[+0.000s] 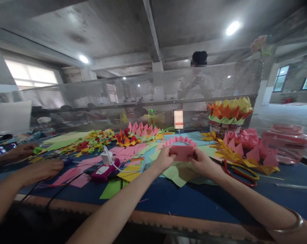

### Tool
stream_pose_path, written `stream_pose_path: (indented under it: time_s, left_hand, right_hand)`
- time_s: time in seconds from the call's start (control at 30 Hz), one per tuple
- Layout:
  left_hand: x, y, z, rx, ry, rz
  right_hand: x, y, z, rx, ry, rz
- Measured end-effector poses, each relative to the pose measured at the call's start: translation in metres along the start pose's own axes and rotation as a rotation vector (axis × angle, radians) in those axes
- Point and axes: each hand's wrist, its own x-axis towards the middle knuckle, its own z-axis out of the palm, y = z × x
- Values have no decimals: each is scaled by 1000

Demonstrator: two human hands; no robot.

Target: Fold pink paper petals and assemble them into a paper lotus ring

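Note:
Between my two hands is a folded piece of pink paper point(182, 153), held up over the table. My left hand point(165, 158) pinches its left end, and my right hand point(198, 159) pinches its right end. Just behind the paper lies a ring of pink folded points point(181, 139) around a light blue middle. Green paper sheets point(180, 174) lie beneath and in front of the hands. A bracelet circles my right wrist.
Left: a magenta power strip point(105, 171) with a white charger point(107, 157) and cables, coloured scraps point(92, 140), and another person's hands point(45, 169). Right: scissors point(241, 173), yellow and pink folded paper, a plastic jar point(285, 144). Behind: a paper-flower basket point(227, 127) and a perforated screen point(143, 88).

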Motion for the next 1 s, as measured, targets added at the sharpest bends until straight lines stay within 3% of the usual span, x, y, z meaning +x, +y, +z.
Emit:
stream_pose_path:
  time_s: [0.13, 0.23, 0.4, 0.6, 0.77, 1.0]
  left_hand:
    - [-2, -1, 0, 157, -42, -63]
    - [-2, -1, 0, 192, -4, -9]
    - [-1, -2, -2, 286, -15, -89]
    - [-3, 8, -3, 171, -20, -129]
    - [-9, 20, -1, -80, -139, -279]
    - [-11, 26, -1, -95, -224, -315]
  right_hand:
    - [-5, -9, -4, -174, -109, 36]
    - [-6, -11, -5, -183, -89, 32]
    - [-6, -7, -5, -279, -142, 74]
    - [-1, -1, -5, -195, -108, 20]
    - [3, 8, -2, -81, -13, 29]
    - [4, 9, -2, -16, 16, 50]
